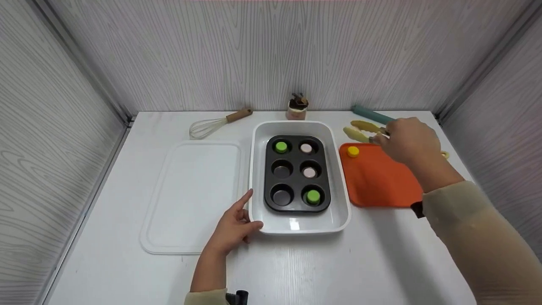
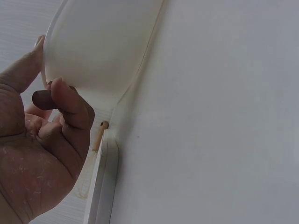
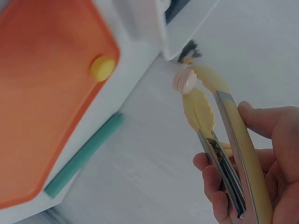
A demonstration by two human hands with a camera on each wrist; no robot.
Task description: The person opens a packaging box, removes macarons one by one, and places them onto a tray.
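My right hand [image 1: 410,137] grips yellow tongs [image 3: 250,158] in the air above the far edge of an orange mat [image 1: 385,182]. A pink macaron [image 3: 187,80] sits between the tong tips. On the mat's far left corner lies a yellow macaron [image 1: 353,151]. With thumb at the rim and fingers against the outer wall, my left hand [image 1: 230,228] holds the near left corner of a white tub [image 1: 347,214]. Inside the tub, a dark muffin pan [image 1: 296,182] carries green macarons [image 1: 313,196] and pink macarons [image 1: 309,172]; its middle left and near left cups are bare.
To the tub's left lies a translucent lid [image 1: 194,199], with a whisk [image 1: 220,123] behind it. A small dessert-like cup [image 1: 297,111] stands beyond the tub. A teal rod [image 1: 372,114] lies behind the tongs. Wood-grain panels [image 1: 237,55] enclose the table.
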